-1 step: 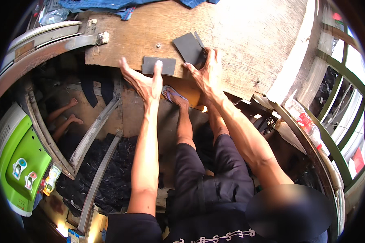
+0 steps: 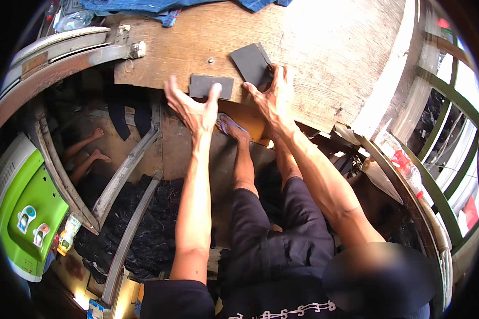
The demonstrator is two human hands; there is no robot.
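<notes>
Two dark grey flat pieces lie at the near edge of a wooden tabletop (image 2: 314,64). My left hand (image 2: 194,110) is open with its fingers spread, its thumb over the smaller rectangular piece (image 2: 202,85). Nothing is gripped in that hand. At the right, the larger grey piece (image 2: 249,63) lies tilted, with a narrow strip along its right side. My right hand (image 2: 275,101) has its thumb and fingers on either side of that piece's near end. Its palm and some fingertips are partly hidden.
Blue denim cloth (image 2: 138,6) lies along the far table edge. A small bolt head (image 2: 211,60) sticks up from the wood. Curved metal bars (image 2: 64,66) stand at left, beside a green plastic panel (image 2: 29,212). Dark cloth (image 2: 143,223) is heaped below; another person's bare feet (image 2: 100,154) show nearby.
The whole view has shifted slightly, so the table and grey pieces sit a little farther right. My left hand's fingers look a bit blurred. The right hand keeps its place on the larger piece.
</notes>
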